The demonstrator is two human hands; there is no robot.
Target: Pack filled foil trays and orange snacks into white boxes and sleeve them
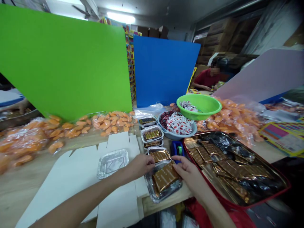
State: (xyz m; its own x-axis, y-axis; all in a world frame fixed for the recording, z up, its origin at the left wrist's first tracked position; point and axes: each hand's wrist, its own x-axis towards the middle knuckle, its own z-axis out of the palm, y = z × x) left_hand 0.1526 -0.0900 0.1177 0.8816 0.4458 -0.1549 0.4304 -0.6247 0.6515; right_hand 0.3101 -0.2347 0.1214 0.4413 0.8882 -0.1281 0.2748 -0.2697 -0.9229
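My right hand pinches the upper right edge of a gold-wrapped packet, which lies tilted over a foil tray. More gold wrapping shows beneath that packet. At the tray's upper left rim, my left hand has its fingers curled together; what they grip, if anything, is hidden. Directly behind is a second foil tray holding a gold packet. Farther back in the same row stand several more foil trays with gold packets. An empty foil tray rests on white flat cardboard to the left.
On the right, a red-rimmed tray holds many gold packets. Beside it sits a blue tape dispenser. Behind are a blue-grey basin of small sachets and a green basin. Bagged orange pieces line the green panel. A person sits beyond.
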